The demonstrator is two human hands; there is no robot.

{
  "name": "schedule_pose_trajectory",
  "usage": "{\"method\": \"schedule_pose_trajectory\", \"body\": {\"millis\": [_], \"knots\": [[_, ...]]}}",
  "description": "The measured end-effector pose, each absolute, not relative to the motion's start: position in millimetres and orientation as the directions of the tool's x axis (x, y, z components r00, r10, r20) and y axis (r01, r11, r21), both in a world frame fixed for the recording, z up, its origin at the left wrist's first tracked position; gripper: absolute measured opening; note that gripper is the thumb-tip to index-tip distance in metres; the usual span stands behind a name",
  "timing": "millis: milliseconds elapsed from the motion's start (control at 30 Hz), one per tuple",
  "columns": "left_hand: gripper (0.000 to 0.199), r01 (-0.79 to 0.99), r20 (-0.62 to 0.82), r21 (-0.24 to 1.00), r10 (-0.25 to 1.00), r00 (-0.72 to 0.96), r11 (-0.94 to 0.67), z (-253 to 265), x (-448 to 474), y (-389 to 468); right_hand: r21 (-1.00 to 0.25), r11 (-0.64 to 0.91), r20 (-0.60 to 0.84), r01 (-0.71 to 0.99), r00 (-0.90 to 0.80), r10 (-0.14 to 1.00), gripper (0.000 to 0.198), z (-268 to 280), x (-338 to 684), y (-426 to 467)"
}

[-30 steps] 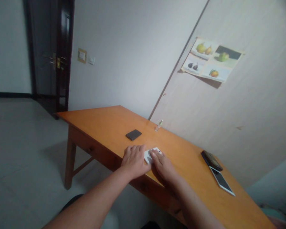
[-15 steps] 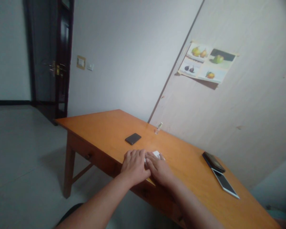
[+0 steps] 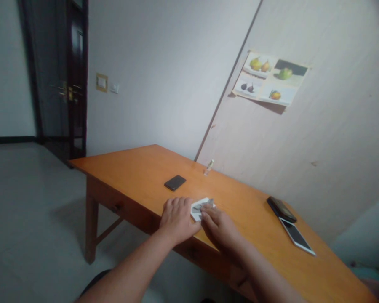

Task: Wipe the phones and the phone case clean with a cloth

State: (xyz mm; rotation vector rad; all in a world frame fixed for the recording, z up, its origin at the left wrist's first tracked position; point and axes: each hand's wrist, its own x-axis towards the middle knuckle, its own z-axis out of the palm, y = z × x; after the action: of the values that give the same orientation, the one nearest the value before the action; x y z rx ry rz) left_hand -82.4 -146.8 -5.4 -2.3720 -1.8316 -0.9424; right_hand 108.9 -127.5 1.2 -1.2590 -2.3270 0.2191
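Observation:
A small, flat white item with a greyish middle lies on the wooden table near its front edge; its kind is not clear. My left hand holds its left side, fingers together and thumb along the near edge. From the right, my right hand reaches over it with fingers bunched. A thin grey-white pointed piece sticks out at those fingertips. Whether that piece belongs to the white item, I cannot tell.
Beyond my hands lies a black phone. A small clear bottle stands near the wall. To the right are a dark wallet and a white-edged tablet. A fruit picture hangs above.
My right hand has drawn back to the right, away from the left hand. More of the white item and its greyish middle now shows. My left hand stays nearly in place.

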Motion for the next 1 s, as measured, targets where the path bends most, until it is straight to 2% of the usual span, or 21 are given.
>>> {"method": "schedule_pose_trajectory", "body": {"millis": [167,267,333,433,533,633,733,900,1000], "knots": [[0.048,0.885,0.447,0.330,0.880,0.160,-0.329,-4.6,-83.1,-146.5,-0.491,0.390,0.491,0.779,-0.123,0.862,0.032,-4.6,129.1,-110.3],[0.046,0.885,0.438,0.328,0.883,0.167,-0.330,-3.8,-83.1,-146.7,-0.462,0.258,0.478,0.848,-0.007,0.879,0.037,-7.0,129.8,-100.3],[0.045,0.888,0.437,0.324,0.884,0.167,-0.328,-3.7,-83.1,-146.8,-0.413,0.223,0.449,0.883,-0.015,0.893,0.035,-8.1,126.1,-96.6],[0.044,0.890,0.442,0.319,0.882,0.163,-0.325,-4.4,-83.4,-146.8,-0.397,0.249,0.438,0.884,-0.056,0.897,0.021,-8.8,121.4,-91.7],[0.044,0.886,0.456,0.318,0.874,0.169,-0.338,-5.2,-83.9,-146.7,-0.419,0.241,0.476,0.875,-0.015,0.880,0.021,-6.2,122.2,-86.8],[0.045,0.888,0.451,0.321,0.877,0.163,-0.330,-5.7,-83.8,-146.6,-0.383,0.241,0.513,0.892,-0.012,0.858,0.023,-0.7,122.1,-88.4],[0.045,0.891,0.446,0.321,0.881,0.157,-0.321,-6.0,-83.0,-146.5,-0.326,0.333,0.476,0.885,-0.151,0.866,0.023,2.8,110.5,-101.1],[0.035,0.897,0.435,0.321,0.889,0.146,-0.305,-4.4,-82.1,-147.4,-0.363,0.571,0.407,0.736,-0.426,0.808,0.022,0.2,87.7,-119.2],[0.038,0.900,0.414,0.317,0.897,0.153,-0.300,-2.0,-82.5,-148.1,-0.390,0.436,0.398,0.811,-0.279,0.874,0.016,-0.4,97.6,-108.4]]}}
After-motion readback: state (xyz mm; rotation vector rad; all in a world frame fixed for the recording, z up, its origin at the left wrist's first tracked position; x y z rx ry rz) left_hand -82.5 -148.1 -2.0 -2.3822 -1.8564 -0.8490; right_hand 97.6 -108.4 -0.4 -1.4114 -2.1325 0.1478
